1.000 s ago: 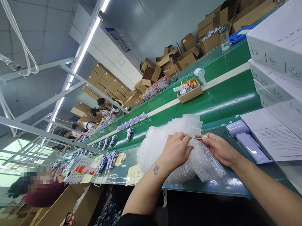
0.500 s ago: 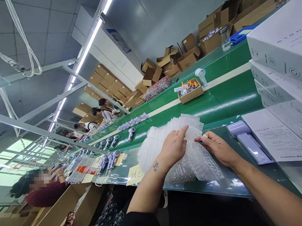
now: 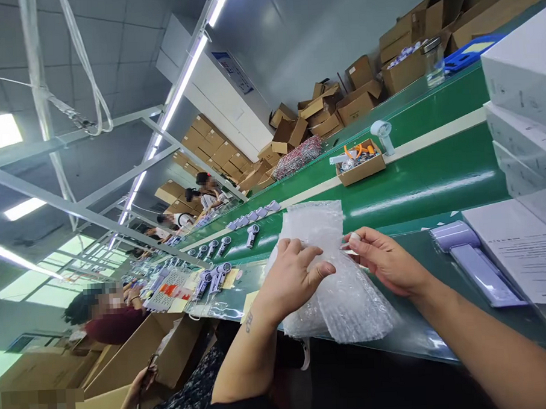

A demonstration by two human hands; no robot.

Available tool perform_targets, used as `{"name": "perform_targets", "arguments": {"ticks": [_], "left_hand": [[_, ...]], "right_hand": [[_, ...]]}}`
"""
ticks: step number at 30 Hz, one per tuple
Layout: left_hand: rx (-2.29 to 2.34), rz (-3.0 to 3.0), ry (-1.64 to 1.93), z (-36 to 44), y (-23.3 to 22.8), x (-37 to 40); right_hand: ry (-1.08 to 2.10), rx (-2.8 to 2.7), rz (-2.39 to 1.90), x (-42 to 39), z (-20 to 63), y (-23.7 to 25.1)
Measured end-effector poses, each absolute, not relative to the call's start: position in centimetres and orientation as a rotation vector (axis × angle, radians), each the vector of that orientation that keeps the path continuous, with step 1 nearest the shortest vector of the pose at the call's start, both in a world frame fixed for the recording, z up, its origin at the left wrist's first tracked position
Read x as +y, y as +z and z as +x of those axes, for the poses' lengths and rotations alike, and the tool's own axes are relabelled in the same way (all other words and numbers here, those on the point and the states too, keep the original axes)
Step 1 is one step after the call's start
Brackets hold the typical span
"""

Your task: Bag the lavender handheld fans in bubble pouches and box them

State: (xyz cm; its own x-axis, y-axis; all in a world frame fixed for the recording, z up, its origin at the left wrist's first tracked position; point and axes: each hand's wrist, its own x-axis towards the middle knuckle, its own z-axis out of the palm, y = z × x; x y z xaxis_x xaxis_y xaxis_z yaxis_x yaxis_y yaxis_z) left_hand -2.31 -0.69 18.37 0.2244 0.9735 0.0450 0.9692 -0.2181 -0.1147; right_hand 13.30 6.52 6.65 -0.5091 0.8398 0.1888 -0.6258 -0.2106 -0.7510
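leftward, our bare left hand [image 3: 292, 282] had shifted, fingers loosely spread over clear bubble-wrap sheets [image 3: 356, 303] on the glossy green bench [image 3: 425, 315]; our bare right hand [image 3: 386, 261] pinched an edge. the work looked unfinished: many lay layered.

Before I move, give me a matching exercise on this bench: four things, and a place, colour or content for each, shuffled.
1. Bubble wrap
2. Device right of the right hand
3. Small cardboard box
4. Blue tray

A. Holds orange items
B. Beside the lidded jar
C. Partly covered by the left hand
D. Lilac

Pairs: 1-C, 2-D, 3-A, 4-B
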Motion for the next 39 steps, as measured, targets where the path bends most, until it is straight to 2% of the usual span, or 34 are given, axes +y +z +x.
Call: {"name": "perform_targets", "arguments": {"ticks": [6,11,17,23,27,29,32,39], "left_hand": [[-2.064,-2.194,0.107,-5.4,22.0,-2.4],[-2.215,-1.999,0.184,-8.7,24.6,-3.6],[-2.104,-1.65,0.033,-11.7,23.3,-4.7],[-1.942,-1.884,-0.405,-14.4,22.1,-5.0],[-1.97,-1.979,-0.652,-14.6,22.5,-5.4],[-1.986,-2.001,-0.698,-14.5,22.7,-5.6],[-2.006,-2.003,-0.73,-14.7,22.6,-5.9],[-2.218,-2.015,-0.965,-15.5,22.3,-6.0]], "right_hand": [[1.551,-1.428,-0.234,7.2,8.6,11.8],[1.599,-1.637,-0.027,6.7,3.6,16.2],[1.577,-1.757,0.117,5.3,-0.9,18.9],[1.726,-1.689,0.115,5.7,-1.3,18.6],[1.999,-1.276,-0.243,6.6,-1.0,16.2],[2.026,-1.281,-0.331,6.5,-1.3,14.9],[1.852,-1.493,-0.288,5.8,-2.3,13.7],[1.136,-1.672,-0.17,3.9,-3.3,13.1]]}}
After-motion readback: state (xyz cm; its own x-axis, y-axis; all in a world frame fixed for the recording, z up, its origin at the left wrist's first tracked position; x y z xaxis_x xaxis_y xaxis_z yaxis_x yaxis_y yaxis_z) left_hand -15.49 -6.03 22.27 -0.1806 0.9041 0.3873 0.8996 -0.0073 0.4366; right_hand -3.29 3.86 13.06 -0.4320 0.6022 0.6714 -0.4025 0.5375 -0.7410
